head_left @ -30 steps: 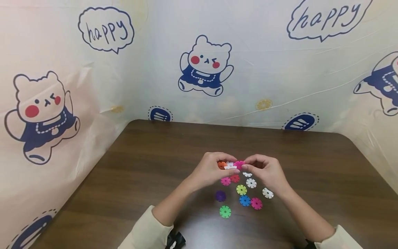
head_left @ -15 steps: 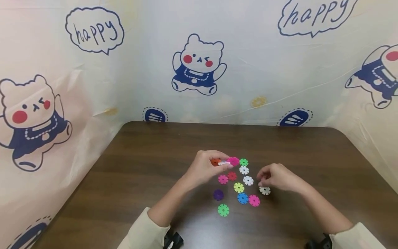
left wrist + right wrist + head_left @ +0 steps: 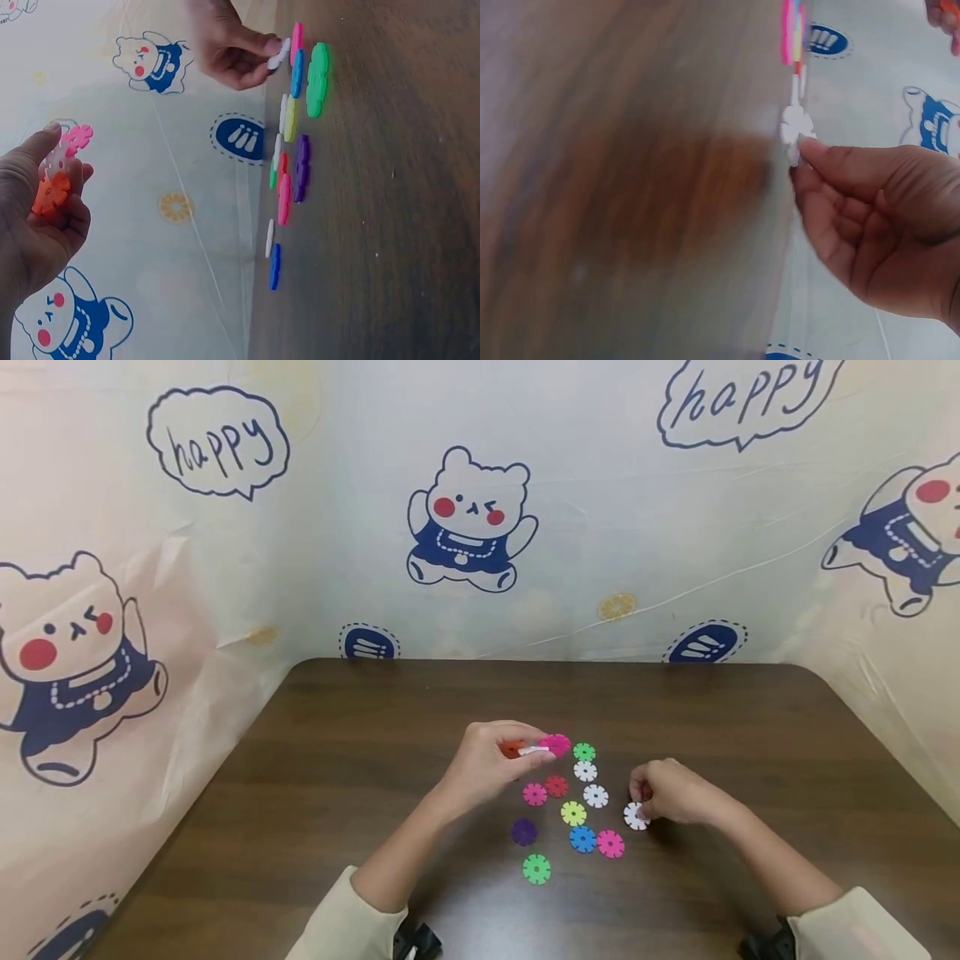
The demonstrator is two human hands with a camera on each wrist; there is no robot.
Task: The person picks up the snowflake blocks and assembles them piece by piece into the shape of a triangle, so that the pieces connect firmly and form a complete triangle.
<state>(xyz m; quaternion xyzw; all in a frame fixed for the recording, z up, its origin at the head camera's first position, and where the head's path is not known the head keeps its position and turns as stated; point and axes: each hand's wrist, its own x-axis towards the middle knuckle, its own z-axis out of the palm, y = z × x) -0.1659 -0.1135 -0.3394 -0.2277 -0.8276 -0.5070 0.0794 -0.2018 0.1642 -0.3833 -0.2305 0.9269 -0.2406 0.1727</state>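
Note:
My left hand (image 3: pixel 480 766) holds a short chain of joined notched plastic discs above the table. In the left wrist view the chain shows a pink disc (image 3: pixel 77 138), a white one in the middle and an orange disc (image 3: pixel 52 193). To the right, my right hand (image 3: pixel 678 791) pinches a white notched disc (image 3: pixel 635 816) at its edge between thumb and fingers. The right wrist view shows this white disc (image 3: pixel 796 124) tilted at the fingertips. Between the hands lie loose discs, among them a yellow disc (image 3: pixel 573 813), a red disc (image 3: pixel 556 786) and a purple disc (image 3: pixel 524 832).
More discs lie flat on the brown table (image 3: pixel 337 827): a blue disc (image 3: pixel 582 838), a pink disc (image 3: pixel 611 843) and a green disc (image 3: pixel 536 869). A blue disc (image 3: pixel 275 266) shows in the left wrist view. A printed curtain (image 3: pixel 480 410) stands behind the table.
My right hand has let go of the pink end of the chain, moved right and down, and taken hold of the white disc. My left hand still holds the chain.

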